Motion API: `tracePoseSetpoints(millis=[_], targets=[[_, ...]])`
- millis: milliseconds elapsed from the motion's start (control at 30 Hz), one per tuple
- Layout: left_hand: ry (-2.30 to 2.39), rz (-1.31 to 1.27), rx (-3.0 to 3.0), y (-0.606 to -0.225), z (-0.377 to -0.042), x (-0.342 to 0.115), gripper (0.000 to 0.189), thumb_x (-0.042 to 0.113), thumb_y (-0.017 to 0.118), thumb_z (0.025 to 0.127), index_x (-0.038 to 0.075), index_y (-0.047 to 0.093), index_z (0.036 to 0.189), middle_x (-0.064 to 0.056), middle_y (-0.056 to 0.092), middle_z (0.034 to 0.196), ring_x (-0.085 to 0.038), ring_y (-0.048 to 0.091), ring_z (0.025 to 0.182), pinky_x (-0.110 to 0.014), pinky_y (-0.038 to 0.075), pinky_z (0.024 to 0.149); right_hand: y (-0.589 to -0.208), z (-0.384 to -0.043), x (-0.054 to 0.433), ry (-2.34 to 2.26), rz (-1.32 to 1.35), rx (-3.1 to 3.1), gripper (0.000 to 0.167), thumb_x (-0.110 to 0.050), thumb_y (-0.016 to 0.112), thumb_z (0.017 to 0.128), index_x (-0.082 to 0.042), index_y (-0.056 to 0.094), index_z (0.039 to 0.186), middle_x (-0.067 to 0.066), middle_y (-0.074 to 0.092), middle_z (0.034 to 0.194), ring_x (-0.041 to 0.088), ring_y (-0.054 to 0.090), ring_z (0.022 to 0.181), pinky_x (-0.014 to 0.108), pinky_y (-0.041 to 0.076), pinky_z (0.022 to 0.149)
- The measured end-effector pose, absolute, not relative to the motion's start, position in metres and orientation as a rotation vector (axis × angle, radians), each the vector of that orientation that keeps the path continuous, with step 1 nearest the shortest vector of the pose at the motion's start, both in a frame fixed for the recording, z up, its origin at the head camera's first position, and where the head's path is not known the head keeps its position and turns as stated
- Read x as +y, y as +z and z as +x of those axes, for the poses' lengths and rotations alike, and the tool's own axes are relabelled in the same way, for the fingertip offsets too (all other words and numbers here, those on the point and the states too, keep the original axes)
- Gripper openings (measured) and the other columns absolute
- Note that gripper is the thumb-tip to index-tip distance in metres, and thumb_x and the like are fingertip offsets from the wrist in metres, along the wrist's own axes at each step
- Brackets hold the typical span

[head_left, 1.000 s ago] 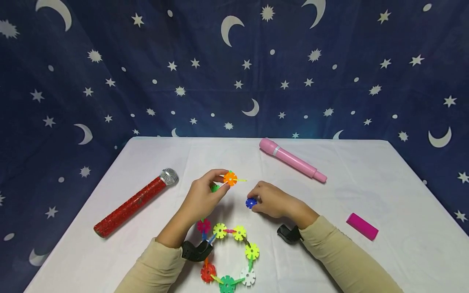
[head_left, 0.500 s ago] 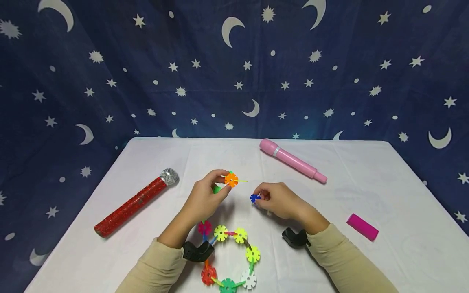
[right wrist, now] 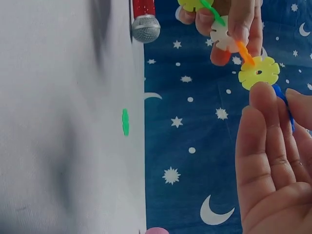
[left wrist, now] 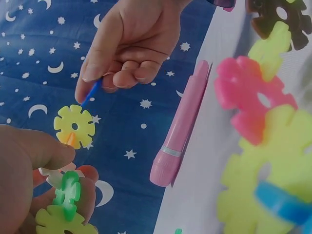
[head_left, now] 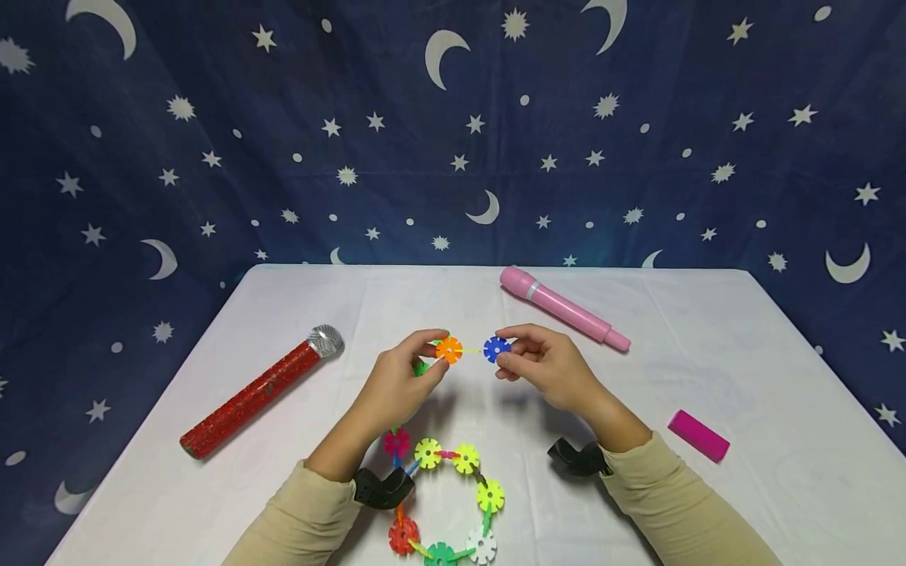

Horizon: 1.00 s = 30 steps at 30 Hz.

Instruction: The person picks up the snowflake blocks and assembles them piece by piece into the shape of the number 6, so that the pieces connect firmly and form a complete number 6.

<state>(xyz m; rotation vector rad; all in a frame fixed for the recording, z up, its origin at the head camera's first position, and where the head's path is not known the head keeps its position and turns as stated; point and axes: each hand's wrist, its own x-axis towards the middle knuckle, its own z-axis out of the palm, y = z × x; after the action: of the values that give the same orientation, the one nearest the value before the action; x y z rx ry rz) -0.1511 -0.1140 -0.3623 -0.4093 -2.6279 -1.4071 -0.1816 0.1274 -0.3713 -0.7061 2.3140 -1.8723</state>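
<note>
My left hand (head_left: 403, 381) pinches an orange notched disc (head_left: 449, 350) between thumb and fingertips. A yellow notched disc (left wrist: 74, 126) is slotted onto it and sticks out to the right, edge-on in the head view. Green, white and yellow discs trail from the same left hand; the fingers partly cover them. In my right hand (head_left: 548, 365), thumb and fingertips pinch a blue notched disc (head_left: 496, 350). In the right wrist view, the blue disc stands edge-on right at the yellow disc's rim. Nearer me lies a ring of linked discs (head_left: 490, 496), partly behind the left wrist.
A red microphone (head_left: 255, 401) with a silver head lies on the left of the white table. A pink microphone (head_left: 566, 310) lies at the back right, a magenta block (head_left: 699, 436) on the right. The right wrist view also shows a small green piece (right wrist: 125, 122).
My right hand has lifted the blue disc from near the table and brought it up beside the yellow disc, turning it to face the camera. The left hand has hardly moved.
</note>
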Motion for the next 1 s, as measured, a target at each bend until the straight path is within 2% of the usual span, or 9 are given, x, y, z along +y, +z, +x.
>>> tracePoseSetpoints(millis=[167, 400, 633, 800, 1000], targets=[[-1.402, -0.404, -2.633, -0.363, -0.151, -0.113, 0.038, 0.011, 0.072, 0.092, 0.010, 0.064, 0.129, -0.007, 0.072, 0.102, -0.013, 0.057, 0.066, -0.029, 0.050, 0.059, -0.371, -0.178, 0.125, -1.899, -0.758, 2.306, 0.032, 0.007, 0.068, 0.090, 0.011, 0.061, 0.122, 0.014, 0.066, 0.084, 0.020, 0.072, 0.074, 0.032, 0.059, 0.072], [-1.381, -0.421, -2.636, -0.362, -0.150, -0.113, 0.039, 0.012, 0.073, 0.092, 0.010, 0.065, 0.130, -0.007, 0.073, 0.104, -0.013, 0.056, 0.065, -0.029, 0.048, 0.059, -0.373, -0.177, 0.123, -1.854, -0.774, 2.342, 0.033, 0.006, 0.069, 0.090, 0.011, 0.062, 0.122, 0.012, 0.067, 0.085, 0.023, 0.072, 0.075, 0.030, 0.058, 0.073], [-1.358, -0.445, -2.622, -0.361, -0.149, -0.114, 0.038, 0.013, 0.073, 0.092, 0.008, 0.067, 0.129, -0.006, 0.074, 0.105, -0.013, 0.065, 0.079, -0.030, 0.049, 0.066, -0.374, -0.174, 0.118, -1.864, -0.762, 2.356, 0.034, 0.007, 0.070, 0.089, 0.014, 0.063, 0.121, 0.013, 0.068, 0.087, 0.020, 0.073, 0.076, 0.031, 0.059, 0.073], [-1.366, -0.451, -2.608, -0.361, -0.149, -0.115, 0.038, 0.013, 0.073, 0.093, 0.008, 0.066, 0.130, -0.005, 0.075, 0.106, -0.014, 0.066, 0.082, -0.030, 0.048, 0.067, -0.376, -0.174, 0.117, -1.952, -0.770, 2.292, 0.034, 0.010, 0.068, 0.089, 0.017, 0.061, 0.122, 0.017, 0.069, 0.087, 0.021, 0.073, 0.075, 0.032, 0.059, 0.070], [-1.390, -0.425, -2.613, -0.362, -0.149, -0.114, 0.037, 0.013, 0.073, 0.093, 0.010, 0.066, 0.130, -0.004, 0.075, 0.104, -0.012, 0.064, 0.081, -0.031, 0.047, 0.068, -0.378, -0.174, 0.116, -2.038, -0.766, 2.215, 0.036, 0.015, 0.066, 0.087, 0.020, 0.059, 0.122, 0.024, 0.067, 0.087, 0.013, 0.072, 0.074, 0.034, 0.059, 0.069]])
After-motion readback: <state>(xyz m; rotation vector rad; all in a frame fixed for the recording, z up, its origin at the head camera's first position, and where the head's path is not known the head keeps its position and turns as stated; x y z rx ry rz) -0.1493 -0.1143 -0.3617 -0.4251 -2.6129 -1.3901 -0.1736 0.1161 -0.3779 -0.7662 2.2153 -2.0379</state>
